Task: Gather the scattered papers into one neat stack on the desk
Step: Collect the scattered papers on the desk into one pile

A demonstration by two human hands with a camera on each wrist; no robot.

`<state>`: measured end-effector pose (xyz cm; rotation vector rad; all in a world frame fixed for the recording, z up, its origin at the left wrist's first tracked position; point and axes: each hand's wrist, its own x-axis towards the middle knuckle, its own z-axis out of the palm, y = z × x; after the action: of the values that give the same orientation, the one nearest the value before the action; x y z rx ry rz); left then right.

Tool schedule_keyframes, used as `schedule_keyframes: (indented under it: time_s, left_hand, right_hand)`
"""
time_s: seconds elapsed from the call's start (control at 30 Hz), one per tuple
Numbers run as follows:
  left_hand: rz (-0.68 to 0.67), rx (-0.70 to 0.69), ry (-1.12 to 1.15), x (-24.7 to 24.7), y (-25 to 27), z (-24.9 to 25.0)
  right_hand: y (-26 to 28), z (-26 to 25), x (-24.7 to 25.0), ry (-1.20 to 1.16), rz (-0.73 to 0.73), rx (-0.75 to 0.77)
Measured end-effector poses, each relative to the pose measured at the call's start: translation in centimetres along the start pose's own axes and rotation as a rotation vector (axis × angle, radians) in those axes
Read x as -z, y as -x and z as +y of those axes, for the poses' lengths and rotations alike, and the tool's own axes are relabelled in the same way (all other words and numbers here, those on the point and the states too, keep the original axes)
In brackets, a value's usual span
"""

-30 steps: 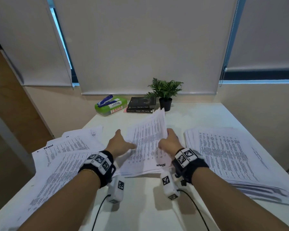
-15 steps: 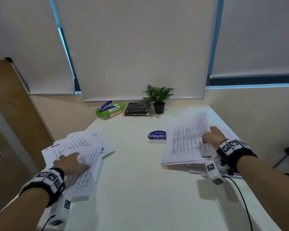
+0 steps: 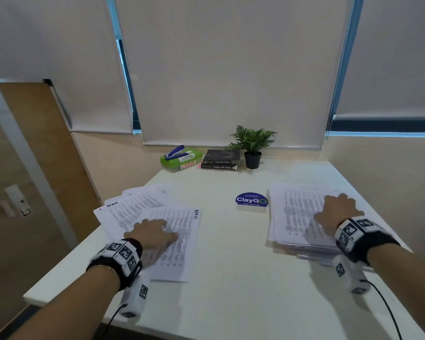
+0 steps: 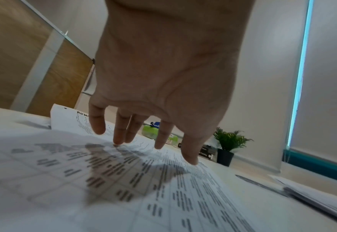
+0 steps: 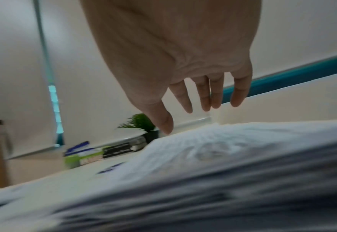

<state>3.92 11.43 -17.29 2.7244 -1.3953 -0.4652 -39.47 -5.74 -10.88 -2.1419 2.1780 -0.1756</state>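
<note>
A thick stack of printed papers (image 3: 295, 217) lies on the right of the white desk (image 3: 231, 278). My right hand (image 3: 339, 212) lies over its top sheet with straight fingers; in the right wrist view the right hand (image 5: 193, 108) hovers just over the blurred stack (image 5: 223, 157). On the left, several loose printed sheets (image 3: 177, 241) lie fanned out. My left hand (image 3: 155, 233) rests flat on the top sheet. In the left wrist view the fingertips (image 4: 120, 141) of the left hand (image 4: 143, 141) touch the sheet (image 4: 124, 180).
A round blue ClayGo sticker (image 3: 251, 200) sits mid-desk between the piles. At the back stand a green box with a blue stapler (image 3: 179, 157), two dark books (image 3: 220, 160) and a small potted plant (image 3: 252, 148). The desk's left edge (image 3: 59, 271) is close to the loose sheets.
One second ago both hands held a bundle mid-desk. The right hand carried it right and laid it flat on the stack. The left hand moved left onto the loose sheets.
</note>
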Motion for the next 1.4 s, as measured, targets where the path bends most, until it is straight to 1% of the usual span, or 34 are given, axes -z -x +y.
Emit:
schedule_keyframes:
  time_s: [0.07, 0.13, 0.2, 0.27, 0.33, 0.4, 0.47, 0.53, 0.6, 0.67, 0.7, 0.73, 0.77, 0.87, 0.9, 1.0, 1.1, 1.17, 1.23, 1.33, 1.4]
  left_hand:
    - [0.087, 0.041, 0.062, 0.8, -0.7, -0.8]
    - [0.149, 0.083, 0.101, 1.9, -1.1, -2.3]
    - [0.189, 0.136, 0.132, 2.7, -2.2, -4.4]
    - [0.194, 0.183, 0.157, 3.0, -3.3, -6.5]
    - [0.19, 0.235, 0.157, 3.2, -4.6, -8.4]
    - [0.204, 0.266, 0.193, 3.5, -5.6, -9.7]
    - [0.191, 0.325, 0.268, 3.1, -7.7, -11.6]
    - [0.193, 0.356, 0.391, 3.1, -9.9, -13.4]
    - [0.185, 0.352, 0.574, 3.0, -11.2, -14.5]
    - [0.154, 0.37, 0.664, 1.7, -13.6, -16.1]
    - [0.142, 0.351, 0.679, 1.3, -14.5, -16.5]
    - [0.161, 0.325, 0.692, 1.2, -14.4, -16.0]
    - [0.188, 0.3, 0.751, 0.6, -15.5, -16.3]
    - [0.312, 0.21, 0.774, 1.3, -15.5, -14.5]
    - [0.341, 0.192, 0.763, 2.4, -14.0, -12.9]
    - [0.359, 0.152, 0.79, 3.5, -13.2, -11.1]
    - [0.315, 0.145, 0.817, 4.2, -12.2, -9.7]
    - [0.254, 0.116, 0.876, 4.4, -11.6, -9.1]
    - [0.175, 0.066, 0.912, 4.6, -10.6, -8.6]
    - [0.127, -0.028, 0.936, 5.2, -9.4, -8.0]
    - [0.068, -0.088, 0.958, 5.2, -8.9, -7.5]
  right_hand:
    - [0.6, -2.9, -0.2, -0.077, 0.002, 0.145]
    - [1.6, -6.7, -0.7, -0.168, -0.041, 0.289]
    - [2.8, -11.1, -1.5, -0.201, -0.136, 0.414]
    - [3.5, -15.6, -2.9, -0.193, -0.247, 0.498]
    - [3.9, -19.4, -4.5, -0.216, -0.339, 0.528]
    - [4.4, -22.5, -6.0, -0.236, -0.396, 0.514]
    - [4.7, -24.6, -7.2, -0.263, -0.433, 0.509]
    - [4.8, -26.0, -8.3, -0.284, -0.434, 0.488]
    - [4.9, -27.1, -9.5, -0.277, -0.423, 0.473]
    - [4.9, -27.8, -10.9, -0.253, -0.399, 0.461]
    - [4.9, -28.0, -11.3, -0.261, -0.393, 0.451]
    - [4.7, -28.1, -11.4, -0.301, -0.4, 0.431]
    - [4.4, -28.0, -11.5, -0.367, -0.413, 0.403]
    - [2.6, -27.0, -11.1, -0.562, -0.404, 0.363]
    - [2.0, -26.5, -10.9, -0.608, -0.398, 0.352]
    - [0.3, -25.3, -11.0, -0.765, -0.401, 0.284]
    - [-0.8, -24.2, -11.4, -0.924, -0.404, 0.206]
    - [-1.0, -23.3, -11.7, -1.035, -0.388, 0.175]
    - [-1.3, -22.5, -12.1, -1.129, -0.383, 0.175]
    - [-0.7, -21.8, -11.7, -1.288, -0.37, 0.191]
    - [-0.1, -21.6, -11.3, -1.37, -0.377, 0.201]
